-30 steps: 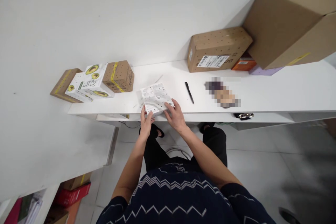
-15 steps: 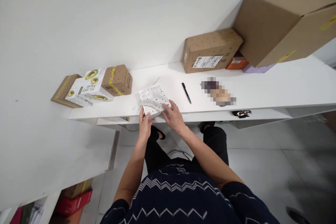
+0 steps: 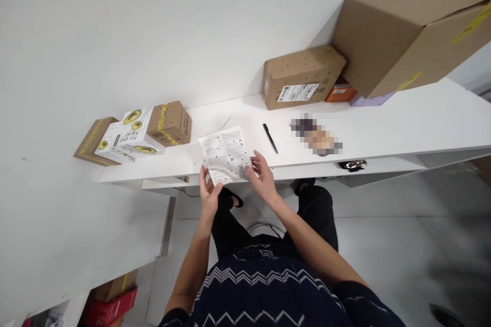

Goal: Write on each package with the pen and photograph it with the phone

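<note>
A white box (image 3: 227,150) with small print, a square code and dark dots is tilted up at the front edge of the white shelf top (image 3: 414,122). My left hand (image 3: 209,194) grips its lower left corner, thumb in front and fingers along the side. At the right edge of the box is my right hand (image 3: 263,179), its thumb against the printed face and its other fingers spread beside the edge. The underside of the box is hidden. A black pen (image 3: 270,138) lies to the right of the box.
Brown cartons (image 3: 171,123) and white avocado-print boxes (image 3: 138,130) stand at the left. A labelled carton (image 3: 303,76), an orange box (image 3: 340,90), a purple box (image 3: 372,98) and a big carton (image 3: 383,36) are at the right. A blurred-out item (image 3: 316,135) lies near the pen.
The white box has tipped toward me, so its printed face shows more fully. My right hand has shifted from over the face to the right edge. The camera view has shifted slightly.
</note>
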`<state>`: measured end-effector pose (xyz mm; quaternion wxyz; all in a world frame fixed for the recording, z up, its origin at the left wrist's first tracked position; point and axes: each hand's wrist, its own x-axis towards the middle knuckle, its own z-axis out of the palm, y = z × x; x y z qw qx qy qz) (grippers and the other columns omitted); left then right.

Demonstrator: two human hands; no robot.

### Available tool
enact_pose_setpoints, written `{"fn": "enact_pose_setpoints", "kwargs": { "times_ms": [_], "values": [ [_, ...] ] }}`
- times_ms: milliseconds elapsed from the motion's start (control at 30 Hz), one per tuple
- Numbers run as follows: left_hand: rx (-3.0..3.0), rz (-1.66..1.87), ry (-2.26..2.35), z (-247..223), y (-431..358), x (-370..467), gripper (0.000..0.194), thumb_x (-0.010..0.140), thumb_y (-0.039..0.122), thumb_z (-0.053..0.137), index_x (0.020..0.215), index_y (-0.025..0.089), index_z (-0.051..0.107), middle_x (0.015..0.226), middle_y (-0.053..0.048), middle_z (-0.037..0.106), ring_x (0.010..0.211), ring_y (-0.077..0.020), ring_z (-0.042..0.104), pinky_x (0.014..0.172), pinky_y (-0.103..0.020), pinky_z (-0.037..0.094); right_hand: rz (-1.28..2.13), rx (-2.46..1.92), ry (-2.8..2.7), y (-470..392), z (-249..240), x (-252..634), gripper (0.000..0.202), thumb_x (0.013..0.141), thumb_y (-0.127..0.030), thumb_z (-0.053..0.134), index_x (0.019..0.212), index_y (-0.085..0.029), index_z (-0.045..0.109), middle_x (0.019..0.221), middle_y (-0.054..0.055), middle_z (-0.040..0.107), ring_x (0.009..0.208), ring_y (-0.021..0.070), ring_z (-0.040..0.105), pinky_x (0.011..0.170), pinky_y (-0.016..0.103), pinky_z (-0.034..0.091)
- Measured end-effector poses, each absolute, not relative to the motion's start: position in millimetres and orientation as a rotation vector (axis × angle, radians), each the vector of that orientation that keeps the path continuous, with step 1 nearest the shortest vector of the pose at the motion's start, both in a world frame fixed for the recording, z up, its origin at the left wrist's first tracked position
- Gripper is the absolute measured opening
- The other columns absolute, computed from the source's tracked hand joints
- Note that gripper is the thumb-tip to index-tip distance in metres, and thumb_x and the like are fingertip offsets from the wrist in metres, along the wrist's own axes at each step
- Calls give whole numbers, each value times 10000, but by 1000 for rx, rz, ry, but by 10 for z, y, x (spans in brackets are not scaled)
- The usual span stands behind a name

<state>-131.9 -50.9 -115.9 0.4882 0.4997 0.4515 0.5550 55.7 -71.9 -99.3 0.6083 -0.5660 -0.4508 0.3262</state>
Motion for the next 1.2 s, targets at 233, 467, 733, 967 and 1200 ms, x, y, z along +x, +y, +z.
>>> {"fn": "enact_pose_setpoints", "kwargs": {
  "times_ms": [233, 467, 733, 967, 1200],
  "values": [
    [1604, 1218, 999, -1199, -224, -1300, 871, 877, 474, 686, 1581, 262, 220, 1657, -144, 261, 1534, -286, 261, 1237, -434, 275, 641, -1250, -1057, -538, -931, 700, 466, 892, -370, 594, 1344, -268, 539, 1297, 111, 576, 1170, 252, 594, 988, 456, 518],
    [1638, 1087, 1268, -1391, -131, -1255, 735, 863, 343, 632, 1523, 215, 336, 1478, -155, 499, 1353, -276, 499, 1150, -458, 384, 614, -1330, -1060, -592, -1060, 676, 342, 872, -382, 595, 1181, -238, 565, 1213, 108, 602, 1145, 251, 585, 1017, 478, 484],
    [1316, 1150, 1294, -804, -153, -1358, 685, 746, 261, 625, 1426, 276, 539, 1329, -85, 634, 1142, -267, 604, 972, -391, 495, 813, -1401, -1059, -620, -831, 850, 576, 968, -612, 429, 1375, -219, 537, 1302, 145, 620, 1163, 278, 606, 966, 455, 518],
    [1234, 1103, 1125, -413, -138, -1268, 565, 917, 512, 544, 1441, 298, 539, 1510, -46, 516, 1271, -288, 560, 886, -327, 559, 844, -1388, -1119, -503, -672, 877, 664, 969, -694, 322, 1405, -245, 545, 1417, 136, 553, 1288, 298, 528, 1036, 503, 489],
    [1240, 1376, 976, -651, -146, -1149, 584, 855, 554, 675, 1340, 258, 540, 1481, -98, 513, 1410, -276, 454, 1125, -389, 430, 803, -1359, -1136, -397, -551, 884, 677, 932, -760, 302, 1194, -202, 580, 1172, 116, 676, 1090, 271, 624, 976, 439, 507]
  ]
}}
